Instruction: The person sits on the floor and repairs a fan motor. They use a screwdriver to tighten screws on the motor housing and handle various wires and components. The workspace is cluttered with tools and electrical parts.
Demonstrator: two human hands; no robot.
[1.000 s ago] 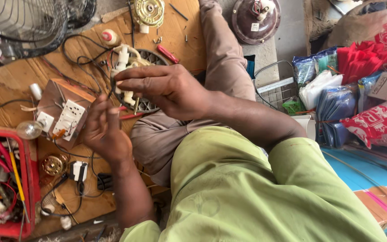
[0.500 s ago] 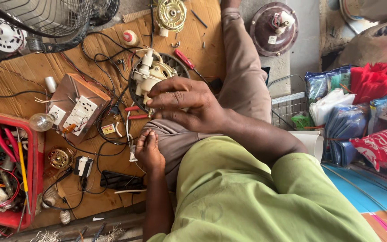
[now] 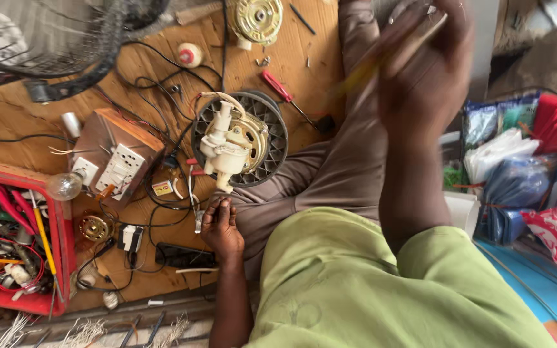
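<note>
A fan motor (image 3: 234,143) with a white gearbox on top lies on a dark round grille on the wooden board (image 3: 294,55). My left hand (image 3: 222,227) rests low on the board beside my thigh, fingers together and holding nothing, next to a small metal piece (image 3: 198,222). My right hand (image 3: 425,72) is raised at the upper right, blurred by motion. It grips a yellow-handled tool (image 3: 363,72) that points left. A red-handled screwdriver (image 3: 278,86) lies just right of the motor.
A wooden switch box (image 3: 116,160) with a bulb (image 3: 64,185) stands left of the motor among black wires. A red tray (image 3: 63,240) of tools sits at far left, a wire fan guard (image 3: 46,38) and a brass-coloured motor (image 3: 256,19) at top, plastic bags (image 3: 517,174) at right.
My right hand has lifted off the fan motor and swung up to the right with the yellow-handled tool. My left hand has drawn back from the switch box to beside my thigh.
</note>
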